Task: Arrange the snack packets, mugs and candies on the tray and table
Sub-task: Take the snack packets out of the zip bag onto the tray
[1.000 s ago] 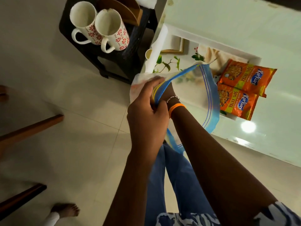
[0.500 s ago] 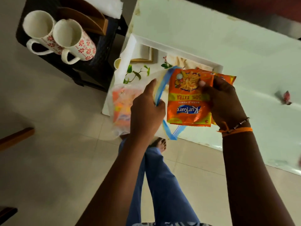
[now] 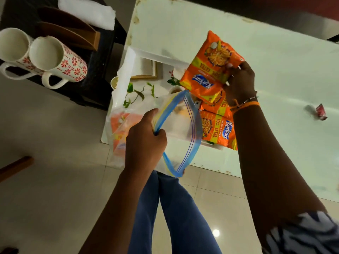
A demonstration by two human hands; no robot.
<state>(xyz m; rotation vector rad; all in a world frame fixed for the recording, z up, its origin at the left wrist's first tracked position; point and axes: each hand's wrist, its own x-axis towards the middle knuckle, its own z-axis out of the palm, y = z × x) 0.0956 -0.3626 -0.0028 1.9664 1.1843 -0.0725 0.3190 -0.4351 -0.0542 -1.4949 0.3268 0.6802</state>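
Observation:
My left hand [image 3: 145,138] grips the blue-edged mouth of a clear zip bag [image 3: 176,132], held open over the near edge of the white floral tray [image 3: 126,70]; an orange packet shows through the bag's left side. My right hand [image 3: 239,79] holds an orange snack packet [image 3: 211,65] above the tray's right part. Two more orange packets [image 3: 218,129] lie on the tray under that hand. Two white mugs with red flowers [image 3: 55,61] stand on a dark side table at the left. A red candy [image 3: 321,111] lies on the glass table [image 3: 275,52] at the right.
The dark side table [image 3: 99,57] also carries a brown wooden holder [image 3: 73,32] and a folded white cloth [image 3: 88,13]. A wooden chair leg [image 3: 14,165] juts in at the left over the tiled floor. My blue-trousered legs stand below the bag.
My right hand came out of the bag with an orange packet and has carried it up and to the right over the tray. The left hand kept hold of the bag's mouth.

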